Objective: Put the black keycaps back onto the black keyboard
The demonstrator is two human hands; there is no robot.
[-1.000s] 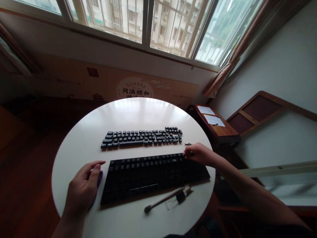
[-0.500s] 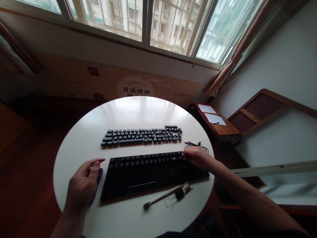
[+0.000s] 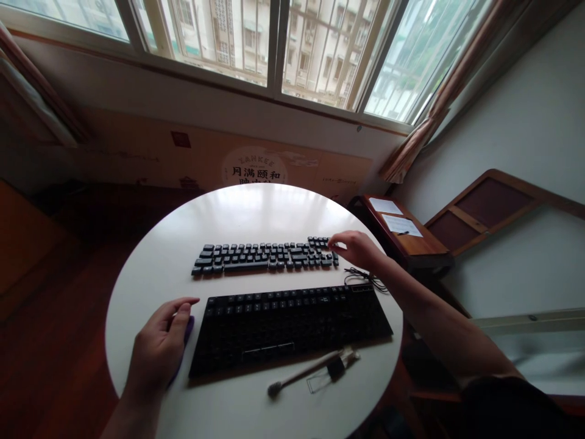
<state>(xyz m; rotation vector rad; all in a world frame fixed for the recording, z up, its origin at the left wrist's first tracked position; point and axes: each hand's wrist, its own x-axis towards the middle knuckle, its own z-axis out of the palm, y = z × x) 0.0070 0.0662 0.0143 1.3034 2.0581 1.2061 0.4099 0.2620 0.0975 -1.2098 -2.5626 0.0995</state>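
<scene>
My right hand (image 3: 357,249) is at the right end of the laid-out keycaps (image 3: 247,266), with thumb and index finger closed in a pinch around a small dark keycap there. The fingertips partly hide it. My left hand (image 3: 158,344) lies on the table by the keyboard's left edge, index finger stretched out and the other fingers loosely bent. Under and behind it shows part of a purple object (image 3: 187,334), mostly covered. Between my hands is the black keyboard (image 3: 292,332), with caps on its top rows and a dark bare area below.
All this stands on a round white table (image 3: 183,225). Near its front lie a brush (image 3: 301,373) with a grey head and a black-and-clear tool with a wire loop (image 3: 336,368). A bundled black cable (image 3: 365,278) sits behind the keyboard. Beyond the table, a wooden stand (image 3: 411,242) holds papers.
My right hand has moved from the keyboard's upper right corner back to the laid-out keycaps, uncovering that corner. My left hand has stayed in place. The view has shifted slightly.
</scene>
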